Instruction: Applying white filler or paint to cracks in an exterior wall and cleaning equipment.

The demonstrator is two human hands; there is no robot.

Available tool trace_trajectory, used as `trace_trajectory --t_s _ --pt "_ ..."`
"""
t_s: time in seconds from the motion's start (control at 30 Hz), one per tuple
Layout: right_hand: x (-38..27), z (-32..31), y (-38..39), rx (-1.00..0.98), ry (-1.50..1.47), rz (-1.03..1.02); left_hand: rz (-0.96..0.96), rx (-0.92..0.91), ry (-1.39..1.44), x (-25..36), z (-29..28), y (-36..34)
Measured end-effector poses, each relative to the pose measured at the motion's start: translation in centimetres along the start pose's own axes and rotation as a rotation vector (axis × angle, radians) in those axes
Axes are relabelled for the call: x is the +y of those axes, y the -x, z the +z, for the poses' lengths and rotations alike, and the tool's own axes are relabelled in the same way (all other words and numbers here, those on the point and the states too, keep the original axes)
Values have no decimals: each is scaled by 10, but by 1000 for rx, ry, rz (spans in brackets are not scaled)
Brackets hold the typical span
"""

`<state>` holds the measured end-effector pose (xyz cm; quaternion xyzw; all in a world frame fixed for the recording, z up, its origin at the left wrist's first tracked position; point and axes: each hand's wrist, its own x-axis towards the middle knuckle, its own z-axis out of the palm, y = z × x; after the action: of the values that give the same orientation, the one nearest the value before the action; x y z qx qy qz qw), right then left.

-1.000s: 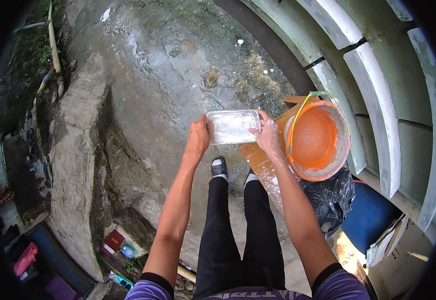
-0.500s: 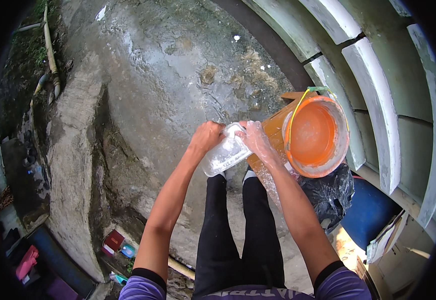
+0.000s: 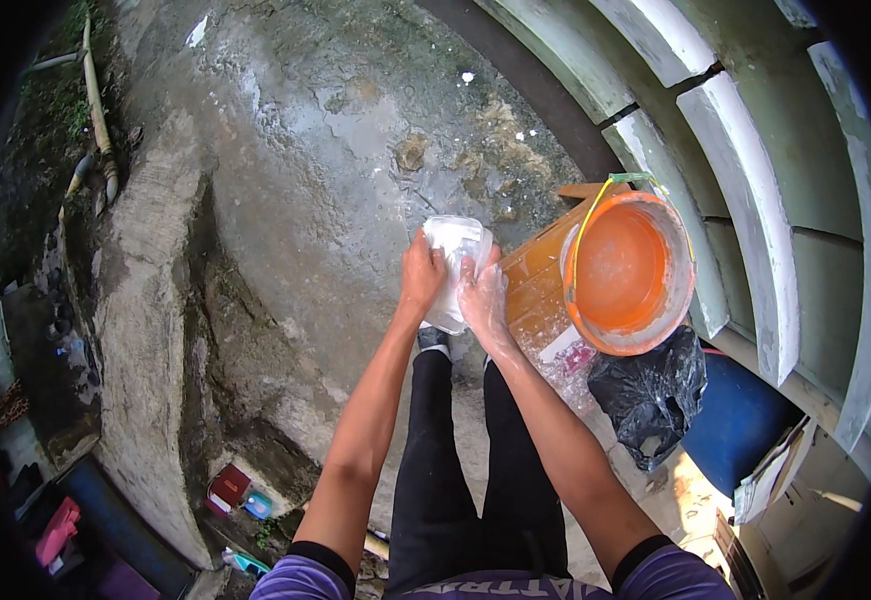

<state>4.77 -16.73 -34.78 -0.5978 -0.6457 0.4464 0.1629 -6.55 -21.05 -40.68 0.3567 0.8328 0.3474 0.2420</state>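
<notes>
A clear plastic container [image 3: 458, 236] with white stuff in or on it is held out in front of me, above my feet. My left hand [image 3: 422, 272] grips its left side, fingers wrapped round the edge. My right hand [image 3: 484, 295], smeared with white, is closed on the right side, its thumb lying over the container. The fingers beneath are hidden. To the right of my hands an orange bucket [image 3: 624, 262] with a yellow-and-green handle stands on an orange-brown wooden bench [image 3: 534, 268]. White residue coats the bucket's rim, and white spots cover the bench's near end.
A crumpled black plastic bag [image 3: 651, 390] lies just below the bucket, beside a blue barrel [image 3: 736, 420]. Grey-white concrete slats [image 3: 741, 200] curve along the right. Rough concrete floor [image 3: 316, 140] stretches ahead, with a raised ledge [image 3: 151, 330] and a pipe [image 3: 98, 110] at left.
The container has swung from a slanted position to a more upright one, pointing away from me. My right hand has moved down and left, uncovering more of the bench.
</notes>
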Motion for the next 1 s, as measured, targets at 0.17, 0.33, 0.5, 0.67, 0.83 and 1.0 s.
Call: trace_trajectory --t_s 0.17,0.33,0.5,0.67,0.83,1.0 --pt "33 -11 -26 -60 -300 18 85 -177 571 -7 -3 19" --pt "12 -11 2 -303 -316 12 -284 -89 -54 4 -26 6" --pt "9 -12 -1 -179 -333 14 -156 -228 -126 11 -33 -12" --pt "8 -27 -26 15 -448 131 -125 -694 694 12 -35 12" --pt "7 -27 -23 -35 -472 132 -68 -668 324 3 -43 10" --pt "-6 -28 -16 -102 -525 125 32 -625 -286 19 -52 -12"
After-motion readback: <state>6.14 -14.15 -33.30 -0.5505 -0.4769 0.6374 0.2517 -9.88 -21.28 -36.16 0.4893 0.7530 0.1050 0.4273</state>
